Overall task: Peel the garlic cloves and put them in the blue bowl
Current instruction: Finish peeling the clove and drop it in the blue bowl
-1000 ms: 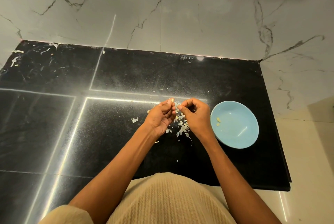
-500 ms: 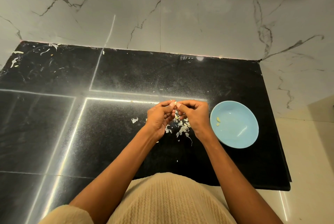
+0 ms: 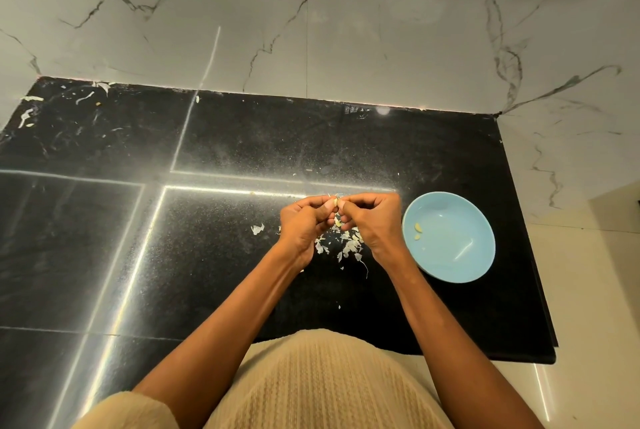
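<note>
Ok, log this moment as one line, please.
stage: peeling | left hand and right hand: pinching one garlic clove | skins: on counter | blue bowl: holds peeled pieces

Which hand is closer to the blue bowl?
The right hand. It sits just left of the blue bowl, not touching it. The left hand is farther left, beyond the right hand.

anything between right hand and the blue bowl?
Head view: only bare black counter separates the right hand from the blue bowl; peel scraps lie under the hands.
</note>
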`<state>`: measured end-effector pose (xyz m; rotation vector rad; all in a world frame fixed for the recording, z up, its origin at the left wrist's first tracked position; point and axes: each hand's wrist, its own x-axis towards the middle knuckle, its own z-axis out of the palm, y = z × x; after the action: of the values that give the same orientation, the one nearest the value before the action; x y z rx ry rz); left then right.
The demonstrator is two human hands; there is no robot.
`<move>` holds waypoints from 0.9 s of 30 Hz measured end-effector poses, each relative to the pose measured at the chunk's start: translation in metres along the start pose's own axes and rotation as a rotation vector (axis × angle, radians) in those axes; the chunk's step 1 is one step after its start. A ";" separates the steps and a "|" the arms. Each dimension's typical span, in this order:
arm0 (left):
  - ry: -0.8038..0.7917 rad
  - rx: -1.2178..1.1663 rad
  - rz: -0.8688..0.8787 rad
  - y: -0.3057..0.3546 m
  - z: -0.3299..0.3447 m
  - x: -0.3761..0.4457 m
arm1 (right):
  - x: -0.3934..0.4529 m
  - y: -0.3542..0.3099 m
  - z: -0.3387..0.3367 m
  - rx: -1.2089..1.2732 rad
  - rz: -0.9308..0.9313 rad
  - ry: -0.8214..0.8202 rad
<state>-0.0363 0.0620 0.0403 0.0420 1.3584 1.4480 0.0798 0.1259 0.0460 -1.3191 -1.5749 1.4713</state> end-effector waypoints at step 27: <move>-0.085 0.159 0.126 0.011 0.005 -0.010 | -0.007 -0.004 -0.006 -0.188 -0.236 0.041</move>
<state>-0.0357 0.0610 0.0561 0.2936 1.4184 1.4221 0.0859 0.1221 0.0526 -1.2079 -1.8081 1.1699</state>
